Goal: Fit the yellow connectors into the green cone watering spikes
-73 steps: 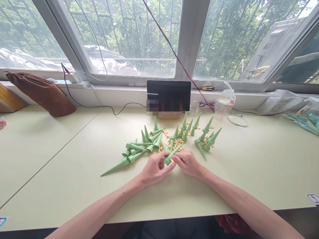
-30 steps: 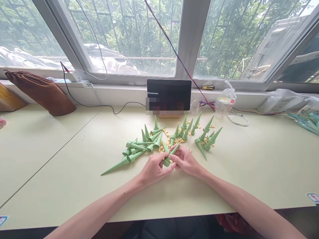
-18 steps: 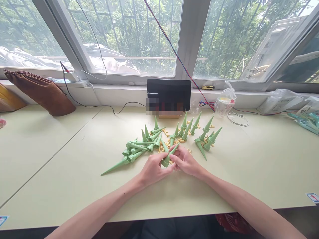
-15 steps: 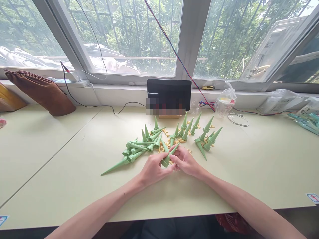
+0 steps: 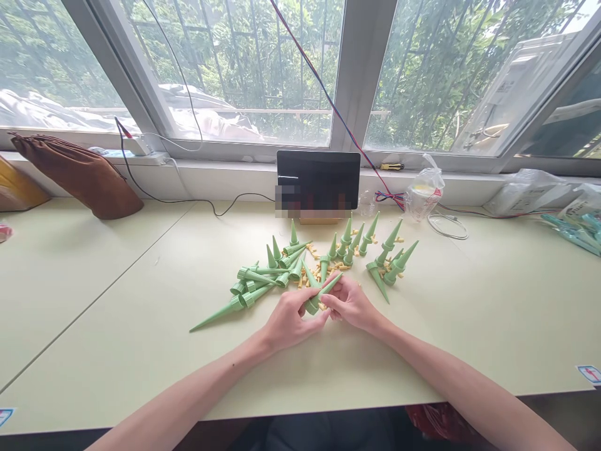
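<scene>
A green plastic watering spike (image 5: 327,290) is between my hands, its tip slanting up to the right. My left hand (image 5: 287,318) is closed around its wide capped end. My right hand (image 5: 353,305) pinches a small yellow valve (image 5: 322,306) at the side of that cap; whether the valve is seated is hidden by the fingers. Behind the hands lie loose yellow valves (image 5: 339,267). To the left is a pile of green spikes (image 5: 256,275) lying over each other. Several spikes with yellow valves fitted (image 5: 350,241) stand upright behind and to the right (image 5: 398,266).
A black-screened tablet (image 5: 319,178) stands at the back by the window. A brown drawstring bag (image 5: 89,178) is at the back left. At the back right are a cup in a plastic bag (image 5: 424,195), a coiled white cable (image 5: 448,227) and plastic packages (image 5: 575,228).
The held spike has turned slightly, its tip moving a little to the right and down. Both hands keep their hold in nearly the same place.
</scene>
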A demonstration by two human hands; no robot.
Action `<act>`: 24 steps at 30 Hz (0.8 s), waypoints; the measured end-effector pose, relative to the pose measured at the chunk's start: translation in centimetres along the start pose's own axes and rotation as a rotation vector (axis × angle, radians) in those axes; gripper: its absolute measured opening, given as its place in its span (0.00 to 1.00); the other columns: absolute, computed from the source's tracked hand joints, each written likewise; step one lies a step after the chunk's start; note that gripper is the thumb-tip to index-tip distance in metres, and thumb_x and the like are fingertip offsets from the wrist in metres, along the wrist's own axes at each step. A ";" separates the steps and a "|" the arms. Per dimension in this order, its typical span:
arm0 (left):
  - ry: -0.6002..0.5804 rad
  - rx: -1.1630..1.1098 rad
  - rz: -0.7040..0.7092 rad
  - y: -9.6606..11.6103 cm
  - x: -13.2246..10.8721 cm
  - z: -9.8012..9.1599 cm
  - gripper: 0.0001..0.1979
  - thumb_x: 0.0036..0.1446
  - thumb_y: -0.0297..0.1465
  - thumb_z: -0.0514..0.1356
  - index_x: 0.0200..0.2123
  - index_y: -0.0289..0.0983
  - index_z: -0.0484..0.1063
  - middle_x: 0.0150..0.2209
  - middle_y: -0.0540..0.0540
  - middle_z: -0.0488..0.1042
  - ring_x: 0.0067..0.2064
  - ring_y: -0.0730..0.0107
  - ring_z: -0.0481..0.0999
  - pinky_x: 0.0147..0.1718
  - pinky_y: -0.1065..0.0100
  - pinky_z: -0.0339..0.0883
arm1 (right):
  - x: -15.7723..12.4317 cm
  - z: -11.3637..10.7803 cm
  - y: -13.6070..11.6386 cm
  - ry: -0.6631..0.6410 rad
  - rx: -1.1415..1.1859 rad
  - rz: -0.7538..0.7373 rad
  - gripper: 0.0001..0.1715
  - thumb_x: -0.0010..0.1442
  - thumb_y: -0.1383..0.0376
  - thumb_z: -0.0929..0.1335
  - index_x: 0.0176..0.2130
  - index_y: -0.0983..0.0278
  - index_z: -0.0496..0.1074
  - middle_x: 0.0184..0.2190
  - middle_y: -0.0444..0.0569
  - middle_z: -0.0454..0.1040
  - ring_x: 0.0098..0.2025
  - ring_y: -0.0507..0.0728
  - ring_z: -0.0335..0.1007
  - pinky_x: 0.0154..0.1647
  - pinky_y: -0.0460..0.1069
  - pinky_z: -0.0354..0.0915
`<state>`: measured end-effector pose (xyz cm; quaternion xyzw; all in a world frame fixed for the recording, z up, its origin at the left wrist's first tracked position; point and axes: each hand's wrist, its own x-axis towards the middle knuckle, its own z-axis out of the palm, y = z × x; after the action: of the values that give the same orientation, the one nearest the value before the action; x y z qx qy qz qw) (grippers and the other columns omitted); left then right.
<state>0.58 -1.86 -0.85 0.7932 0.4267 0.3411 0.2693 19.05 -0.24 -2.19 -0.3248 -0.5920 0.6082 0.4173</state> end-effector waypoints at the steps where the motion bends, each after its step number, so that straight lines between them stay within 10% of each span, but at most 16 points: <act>1: -0.006 0.000 0.000 0.0 0.0 0.0 0.14 0.54 0.33 0.62 0.43 0.34 0.76 0.21 0.54 0.65 0.20 0.80 0.54 0.19 0.75 0.51 | 0.0 0.0 0.0 0.001 0.001 0.003 0.21 0.57 0.52 0.73 0.36 0.63 0.64 0.23 0.38 0.68 0.18 0.48 0.63 0.18 0.44 0.59; 24: -0.086 -0.174 -0.060 0.3 0.3 -0.4 0.16 0.60 0.37 0.58 0.47 0.34 0.73 0.32 0.48 0.73 0.23 0.79 0.60 0.22 0.74 0.58 | 0.3 -0.3 0.1 0.071 0.067 -0.059 0.20 0.56 0.57 0.74 0.32 0.62 0.61 0.20 0.36 0.67 0.16 0.45 0.57 0.15 0.43 0.53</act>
<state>0.56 -1.72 -0.33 0.7676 0.4070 0.3342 0.3653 19.15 0.12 -2.30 -0.3145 -0.5653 0.6034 0.4663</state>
